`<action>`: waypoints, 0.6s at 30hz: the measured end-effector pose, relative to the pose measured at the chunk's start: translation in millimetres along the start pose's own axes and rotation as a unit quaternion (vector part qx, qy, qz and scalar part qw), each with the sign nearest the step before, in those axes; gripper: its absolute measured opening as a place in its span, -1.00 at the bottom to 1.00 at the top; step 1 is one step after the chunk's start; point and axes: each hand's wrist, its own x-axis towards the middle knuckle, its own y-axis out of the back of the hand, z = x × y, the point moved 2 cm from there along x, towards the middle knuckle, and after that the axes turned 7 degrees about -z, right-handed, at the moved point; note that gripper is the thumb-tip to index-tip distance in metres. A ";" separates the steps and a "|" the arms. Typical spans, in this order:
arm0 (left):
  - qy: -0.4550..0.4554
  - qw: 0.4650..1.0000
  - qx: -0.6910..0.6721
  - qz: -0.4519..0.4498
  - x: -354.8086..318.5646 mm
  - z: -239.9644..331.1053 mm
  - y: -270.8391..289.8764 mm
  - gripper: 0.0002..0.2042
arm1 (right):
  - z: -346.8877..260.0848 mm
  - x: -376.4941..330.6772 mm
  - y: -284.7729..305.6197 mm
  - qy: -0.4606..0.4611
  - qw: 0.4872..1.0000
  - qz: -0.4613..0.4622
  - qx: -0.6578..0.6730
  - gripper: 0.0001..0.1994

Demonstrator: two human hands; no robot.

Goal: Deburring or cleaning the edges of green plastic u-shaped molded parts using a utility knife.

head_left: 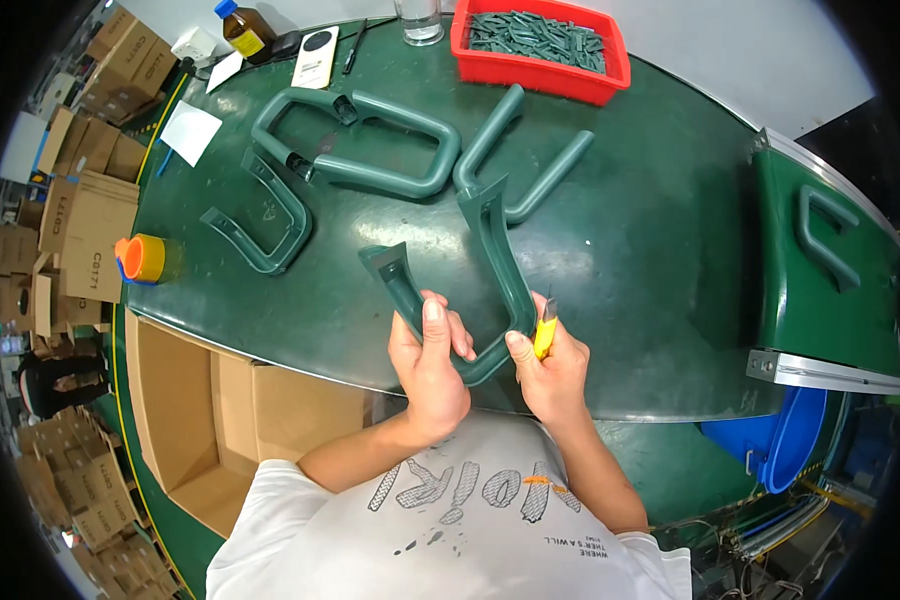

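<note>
Green tabletop [620,250]: left hand [428,365] grips a green U-shaped handle [495,270]; right hand [550,370] holds a yellow knife [545,335] (against its bend).

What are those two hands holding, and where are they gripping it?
The left hand grips a green U-shaped plastic handle by one arm near its bend. The right hand holds a small yellow knife against the bend.

The left hand [428,365] gripped the near left limb of a green U-shaped plastic handle [490,260], while the right hand [550,370] pressed a yellow utility knife [545,335] against its near right corner. Similar green handles [355,140] lay farther off on the green table [650,230], a red bin [540,45] of small green pieces beyond, and an open cardboard box [210,420] near left.
</note>
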 end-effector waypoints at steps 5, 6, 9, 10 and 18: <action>-0.059 0.998 0.027 0.012 -3.0 3.2 -10.6 -0.82 | 12.0 5.8 -6.8 0.047 0.997 0.052 0.028 -0.66; -0.063 0.997 0.030 0.014 -3.1 2.4 -12.2 -0.83 | 12.1 6.3 -7.7 -0.008 0.994 0.075 0.074 -0.69; -0.095 0.994 0.056 0.005 -6.0 -2.8 -17.8 -0.84 | 10.1 12.9 -19.1 -0.072 0.969 0.141 0.191 -0.76; -0.123 0.989 0.078 -0.006 -8.5 -3.6 -17.7 -0.84 | 13.5 16.9 -24.0 -0.024 0.962 0.158 0.222 -0.78; -0.204 0.957 0.196 -0.060 -9.9 -4.4 -3.8 -0.88 | 7.8 24.0 4.5 -0.117 0.984 0.001 0.131 -0.74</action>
